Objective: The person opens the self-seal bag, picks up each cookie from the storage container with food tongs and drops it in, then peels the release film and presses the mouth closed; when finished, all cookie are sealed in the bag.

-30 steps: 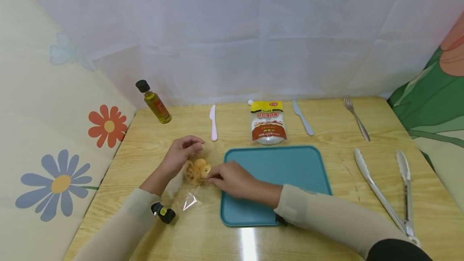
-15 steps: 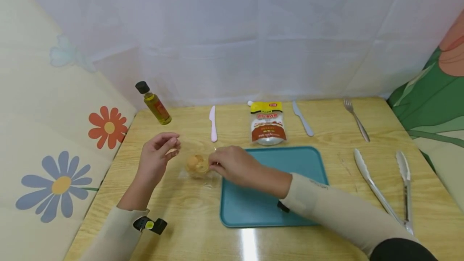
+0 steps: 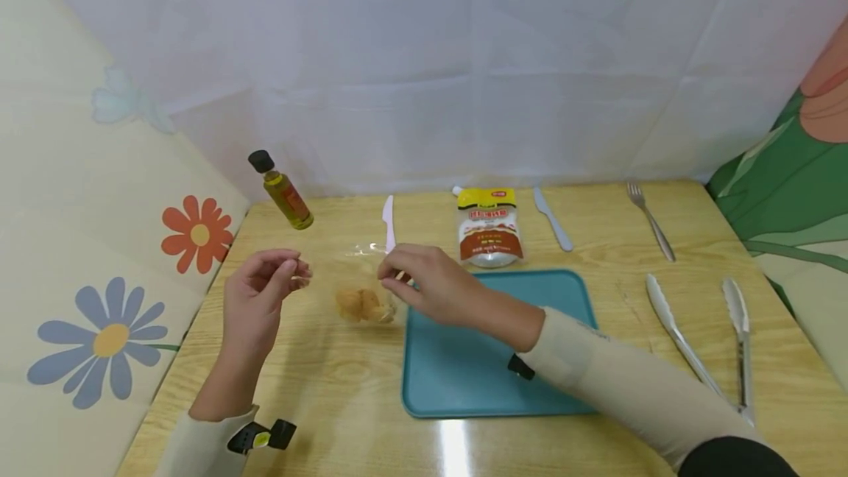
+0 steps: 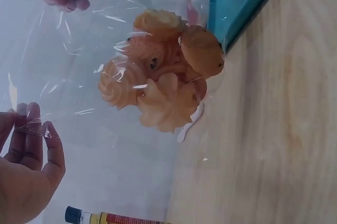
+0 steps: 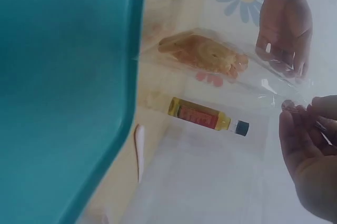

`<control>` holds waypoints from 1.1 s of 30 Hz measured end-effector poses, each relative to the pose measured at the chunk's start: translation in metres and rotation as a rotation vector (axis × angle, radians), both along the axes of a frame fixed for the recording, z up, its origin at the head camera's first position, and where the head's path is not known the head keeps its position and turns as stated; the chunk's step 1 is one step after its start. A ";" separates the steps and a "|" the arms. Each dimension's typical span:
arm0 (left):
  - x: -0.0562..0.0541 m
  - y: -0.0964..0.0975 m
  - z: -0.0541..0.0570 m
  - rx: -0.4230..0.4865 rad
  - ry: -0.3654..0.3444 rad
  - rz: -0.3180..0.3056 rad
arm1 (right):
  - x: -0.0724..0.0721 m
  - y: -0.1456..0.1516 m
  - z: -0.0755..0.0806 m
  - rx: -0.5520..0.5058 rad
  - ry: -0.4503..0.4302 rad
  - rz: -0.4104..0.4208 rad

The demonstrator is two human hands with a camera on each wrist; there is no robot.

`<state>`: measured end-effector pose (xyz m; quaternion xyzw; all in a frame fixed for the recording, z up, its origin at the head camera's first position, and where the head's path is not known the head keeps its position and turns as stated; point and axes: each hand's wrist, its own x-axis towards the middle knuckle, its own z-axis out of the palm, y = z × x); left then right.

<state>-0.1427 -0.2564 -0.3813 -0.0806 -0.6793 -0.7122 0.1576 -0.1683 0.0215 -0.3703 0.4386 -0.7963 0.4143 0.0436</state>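
Observation:
A clear plastic bag hangs between the two hands, its top edge stretched across. Several piped, swirl-shaped golden cookies lie bunched at its bottom, seen in the head view as a tan clump left of the blue tray. On the left, the left hand pinches one side of the bag's edge between thumb and fingers. The right hand, above the tray's left part, pinches the other side. In the right wrist view the bag's film runs up to the fingers of both hands.
A blue tray lies at the middle. Behind it are a sauce pouch, a pink knife and a grey knife. An oil bottle stands back left; a fork and metal tongs lie right.
The left hand has moved left, away from the right hand, and the bag is now spread between them. The right hand has risen slightly; the cookies look more bunched.

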 end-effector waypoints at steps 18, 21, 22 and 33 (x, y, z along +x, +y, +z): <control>0.017 -0.012 -0.020 -0.218 0.096 -0.106 | -0.009 -0.003 -0.023 -0.025 0.032 -0.022; 0.017 -0.010 -0.021 -0.208 0.112 -0.131 | -0.010 -0.003 -0.027 -0.035 0.024 -0.018; 0.016 -0.010 -0.022 -0.211 0.115 -0.138 | -0.010 -0.003 -0.027 -0.039 0.020 -0.017; 0.011 -0.012 -0.027 -0.197 0.115 -0.182 | -0.011 -0.004 -0.032 -0.095 -0.017 -0.024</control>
